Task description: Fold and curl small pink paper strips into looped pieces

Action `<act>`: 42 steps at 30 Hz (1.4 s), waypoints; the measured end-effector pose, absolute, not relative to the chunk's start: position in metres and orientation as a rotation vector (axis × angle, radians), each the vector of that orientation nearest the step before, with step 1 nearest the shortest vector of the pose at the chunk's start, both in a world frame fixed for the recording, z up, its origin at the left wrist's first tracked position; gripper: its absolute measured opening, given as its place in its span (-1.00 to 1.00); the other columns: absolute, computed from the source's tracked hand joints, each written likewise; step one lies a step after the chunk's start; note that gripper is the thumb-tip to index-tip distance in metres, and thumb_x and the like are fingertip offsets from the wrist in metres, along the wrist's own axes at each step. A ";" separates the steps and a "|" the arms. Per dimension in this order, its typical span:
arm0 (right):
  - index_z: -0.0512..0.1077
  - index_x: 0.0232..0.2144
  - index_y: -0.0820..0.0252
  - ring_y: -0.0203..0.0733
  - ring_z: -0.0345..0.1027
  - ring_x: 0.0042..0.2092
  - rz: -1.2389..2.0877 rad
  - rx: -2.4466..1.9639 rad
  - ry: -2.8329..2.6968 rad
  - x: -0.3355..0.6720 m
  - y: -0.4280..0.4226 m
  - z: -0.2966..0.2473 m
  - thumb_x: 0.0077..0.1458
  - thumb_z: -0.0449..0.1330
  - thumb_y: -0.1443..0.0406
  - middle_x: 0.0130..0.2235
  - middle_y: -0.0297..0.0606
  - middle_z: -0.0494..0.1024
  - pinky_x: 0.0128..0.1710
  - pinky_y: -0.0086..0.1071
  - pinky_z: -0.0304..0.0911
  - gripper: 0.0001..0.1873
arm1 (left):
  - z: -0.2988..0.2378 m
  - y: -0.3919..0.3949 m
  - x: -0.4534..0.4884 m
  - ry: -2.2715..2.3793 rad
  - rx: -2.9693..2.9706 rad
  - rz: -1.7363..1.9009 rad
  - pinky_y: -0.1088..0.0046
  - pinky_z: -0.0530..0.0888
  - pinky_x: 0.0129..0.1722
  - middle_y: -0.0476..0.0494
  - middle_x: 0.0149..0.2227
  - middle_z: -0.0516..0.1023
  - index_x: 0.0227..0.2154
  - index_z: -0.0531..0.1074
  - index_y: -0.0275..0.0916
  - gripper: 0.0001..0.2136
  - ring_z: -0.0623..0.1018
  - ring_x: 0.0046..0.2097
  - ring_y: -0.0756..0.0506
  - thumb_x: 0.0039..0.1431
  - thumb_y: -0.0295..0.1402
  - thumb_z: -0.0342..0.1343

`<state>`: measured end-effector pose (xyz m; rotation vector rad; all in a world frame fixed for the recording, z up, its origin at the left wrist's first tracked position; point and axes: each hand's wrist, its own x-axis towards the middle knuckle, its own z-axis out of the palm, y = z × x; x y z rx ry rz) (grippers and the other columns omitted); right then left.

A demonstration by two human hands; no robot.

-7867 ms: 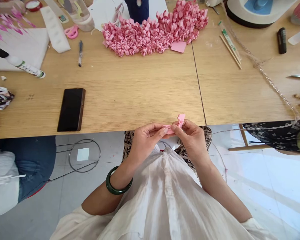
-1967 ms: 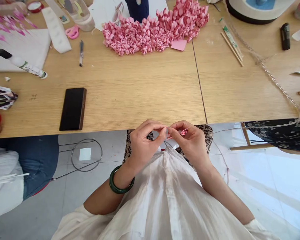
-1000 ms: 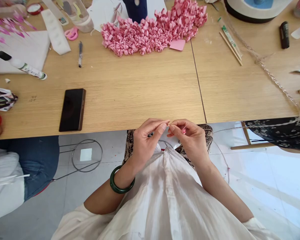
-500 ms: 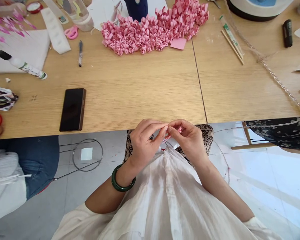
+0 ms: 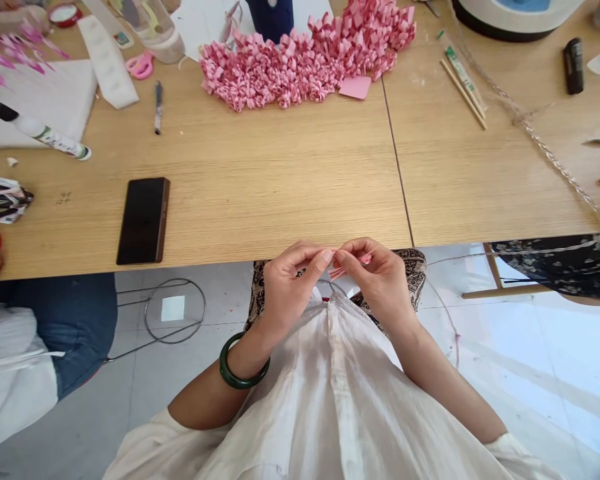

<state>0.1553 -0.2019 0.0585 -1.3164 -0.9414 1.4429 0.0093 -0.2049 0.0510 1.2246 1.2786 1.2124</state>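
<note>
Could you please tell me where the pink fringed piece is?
In the head view, the pink fringed piece is in the right hand, beside the left hand, just off the table edge.

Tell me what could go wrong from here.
The pink strips in the right hand are just off the front edge of the table, so if the pinch loosens they could drop to the lap or floor.

They look thin, so a hard tug might crease or tear them.

The phone lies near the same edge; a stray left elbow could perhaps nudge it off.
</note>
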 end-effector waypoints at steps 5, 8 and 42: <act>0.49 -0.46 0.13 -0.23 0.50 -0.40 1.463 -1.292 -0.922 0.156 -0.202 0.058 0.06 0.44 0.06 -0.44 -0.34 0.57 -0.33 -0.33 0.53 -0.68 | 0.048 -0.203 0.007 1.180 0.957 1.109 0.43 0.57 -0.19 -0.07 -0.34 0.70 -0.37 0.69 -0.16 -0.81 0.64 -0.26 -0.06 0.22 -0.16 0.33; 0.49 -0.46 0.13 -0.24 0.47 -0.41 1.467 -1.295 -0.918 0.156 -0.203 0.058 0.04 0.45 0.06 -0.46 -0.35 0.55 -0.35 -0.33 0.52 -0.67 | 0.048 -0.202 0.007 1.181 0.919 1.088 0.44 0.56 -0.21 -0.06 -0.38 0.70 -0.41 0.69 -0.16 -0.81 0.63 -0.30 -0.05 0.16 -0.16 0.38; 0.54 -0.42 0.16 -0.19 0.53 -0.41 1.483 -1.320 -0.948 0.153 -0.206 0.062 0.08 0.41 0.08 -0.41 -0.29 0.60 -0.33 -0.29 0.53 -0.71 | 0.048 -0.203 0.009 1.453 1.730 1.416 0.46 0.56 -0.24 -0.03 -0.38 0.66 -0.38 0.60 -0.18 -0.92 0.62 -0.32 -0.01 0.24 -0.41 0.26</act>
